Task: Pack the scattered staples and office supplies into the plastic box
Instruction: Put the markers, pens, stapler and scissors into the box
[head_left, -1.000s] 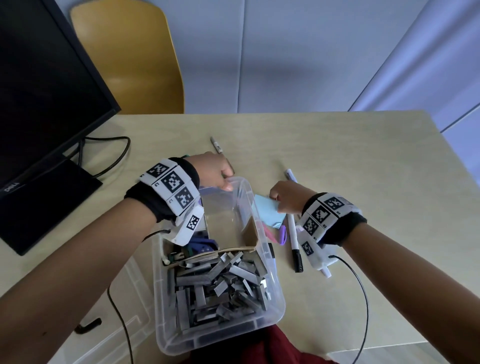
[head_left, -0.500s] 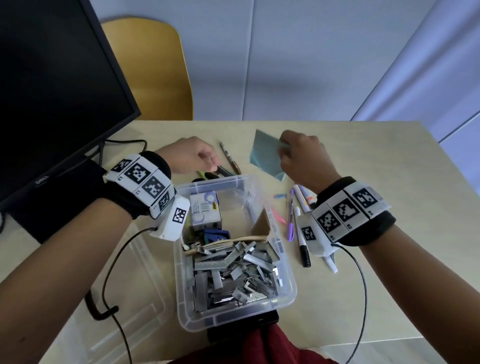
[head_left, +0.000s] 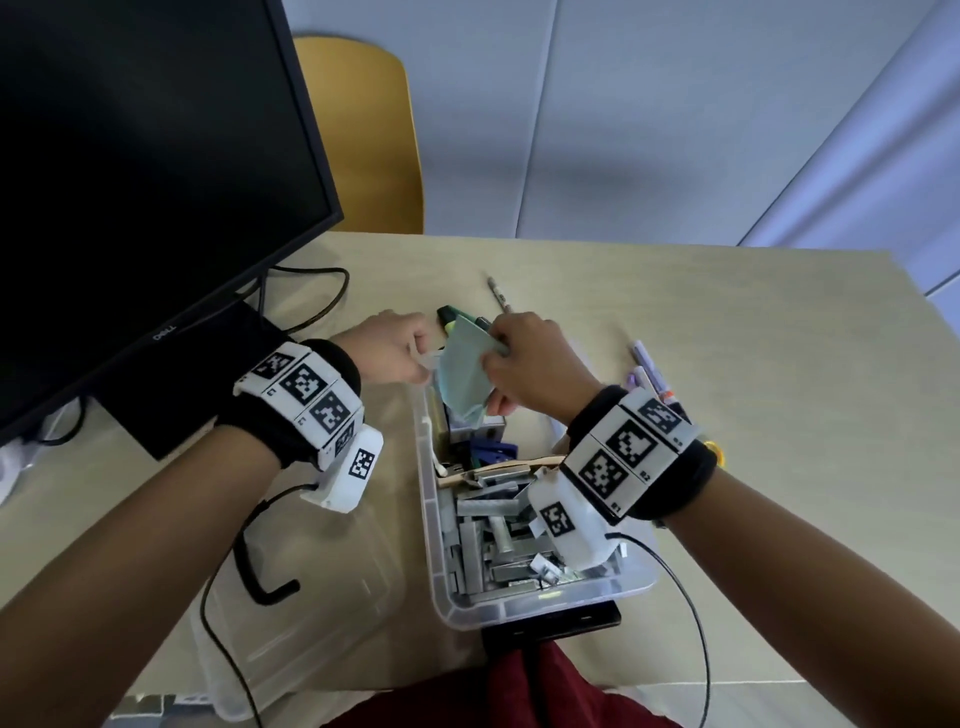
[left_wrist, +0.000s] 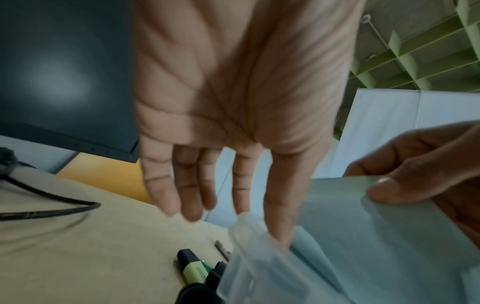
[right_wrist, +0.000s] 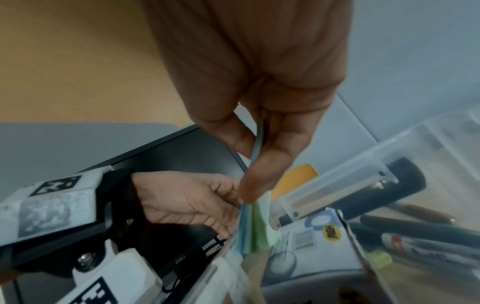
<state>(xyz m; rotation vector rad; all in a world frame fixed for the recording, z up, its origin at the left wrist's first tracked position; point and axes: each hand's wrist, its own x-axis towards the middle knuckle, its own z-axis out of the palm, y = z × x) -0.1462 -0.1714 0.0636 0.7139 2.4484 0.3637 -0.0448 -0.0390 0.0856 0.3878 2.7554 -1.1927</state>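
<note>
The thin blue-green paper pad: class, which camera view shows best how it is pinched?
Right wrist: the thin blue-green paper pad hangs edge-on between thumb and fingers. Head view shows its face over the clear plastic box; left wrist only a blurred sheet.

You've got pale blue-green sticky notes (head_left: 464, 375) over the clear box (head_left: 545, 603). Grey staples (head_left: 488, 540) inside; black-and-white checkered wristbands (head_left: 306, 387).

— From my feed, what sits off to the left?

— I see a black monitor (head_left: 140, 171), dark screen, its stand foot resting on the pale table (head_left: 753, 415). A black cable (head_left: 311, 306) loops on the tabletop beside that foot.

— And behind the table?

— I make out a yellow chair (head_left: 363, 135) pushed up to the far edge, with a grey wall (head_left: 597, 114) beyond it.

— Anything nearer?

— A clear lid (head_left: 306, 587) lies flat at the near left.
</note>
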